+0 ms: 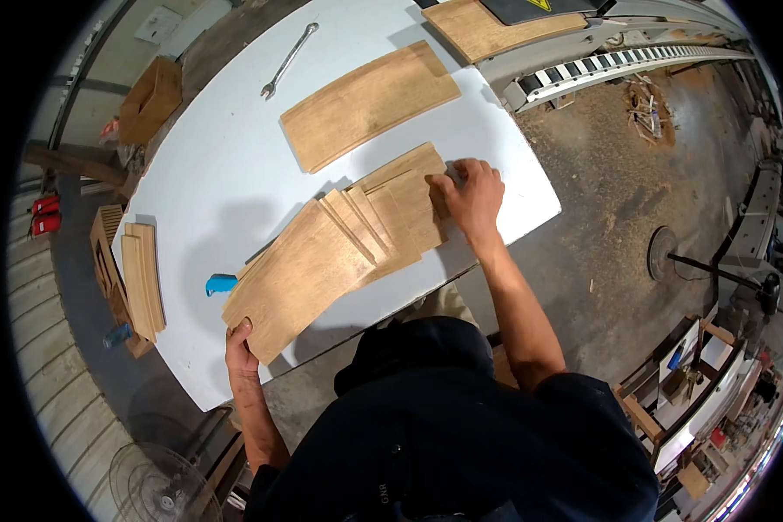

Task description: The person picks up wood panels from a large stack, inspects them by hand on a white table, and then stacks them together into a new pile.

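Note:
Several thin wooden boards lie fanned out and overlapping across the white table in front of me. My left hand grips the near left corner of the top board, thumb on its upper face and fingers under it. At the right end of the stack, my right hand has its thumb and curled fingers around the end of a board; its fingertips are partly hidden. A blue handle, kind unclear, pokes out beside the stack near my left hand. Just beyond lies a wider wooden board.
A wrench rests at the table's far side. More boards are stacked at the left edge of the white table. A roller conveyor and machine stand at far right. Fans flank me on the floor.

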A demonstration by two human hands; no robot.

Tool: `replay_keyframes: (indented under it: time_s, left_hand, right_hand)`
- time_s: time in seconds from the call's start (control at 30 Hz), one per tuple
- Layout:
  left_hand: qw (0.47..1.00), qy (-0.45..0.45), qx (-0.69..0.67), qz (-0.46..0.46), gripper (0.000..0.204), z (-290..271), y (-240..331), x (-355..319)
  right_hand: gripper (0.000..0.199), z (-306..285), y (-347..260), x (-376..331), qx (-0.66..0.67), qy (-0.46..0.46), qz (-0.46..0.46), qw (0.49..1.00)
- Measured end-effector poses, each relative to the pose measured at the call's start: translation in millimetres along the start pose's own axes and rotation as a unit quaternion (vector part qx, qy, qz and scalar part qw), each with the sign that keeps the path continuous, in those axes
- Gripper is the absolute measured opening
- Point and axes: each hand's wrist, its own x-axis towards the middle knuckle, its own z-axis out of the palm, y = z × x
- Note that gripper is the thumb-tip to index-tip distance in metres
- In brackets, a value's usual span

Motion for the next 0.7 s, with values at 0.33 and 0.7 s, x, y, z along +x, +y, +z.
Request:
replay_keyframes:
  time_s: [0.33,0.7]
  left_hand:
    - [1.000,-0.017,-0.011,-0.015,0.072,-4,-2,4]
    - [1.000,0.007,-0.014,-0.007,0.070,3,-2,-2]
  right_hand:
    - [0.033,18,20,16,0.090,-0.027,-0.047,0.994]
    - [0.066,2,9,11,0.000,-0.197,-0.261,0.945]
